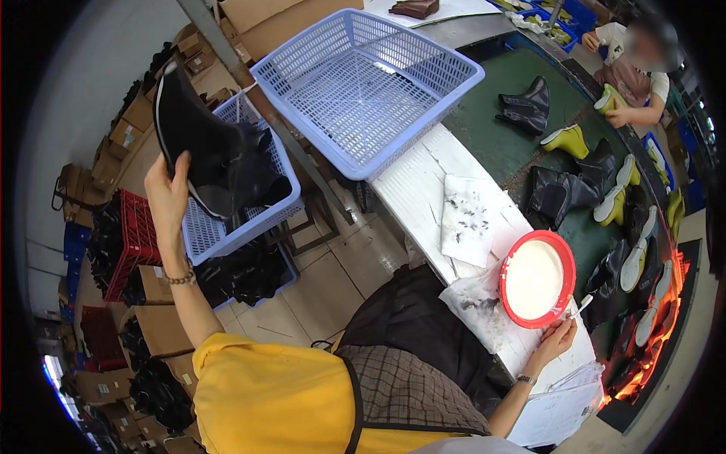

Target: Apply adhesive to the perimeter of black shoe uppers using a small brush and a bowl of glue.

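Observation:
My left hand (168,189) grips a black boot (204,151) by its sole side, with the thumb on the edge. The boot is tilted, toe up, over a blue plastic basket (249,219) that holds more black boots. At the right, my right hand (556,342) is closed around a small brush with a white tip (582,305), close against a red bowl (570,261). White, paste-like liquid (535,278) fills much of the bowl. Under and beside the bowl lie a smudged cloth (476,306) and a white sheet with dark smears (469,219).
An empty blue basket (368,163) sits across the bench's far end. Beyond the white bench top, a green conveyor (484,136) carries black boots and yellow-green shoe parts toward an orange glow (669,318). A co-worker (631,76) stands across it. A red crate (140,234) and cartons fill the left.

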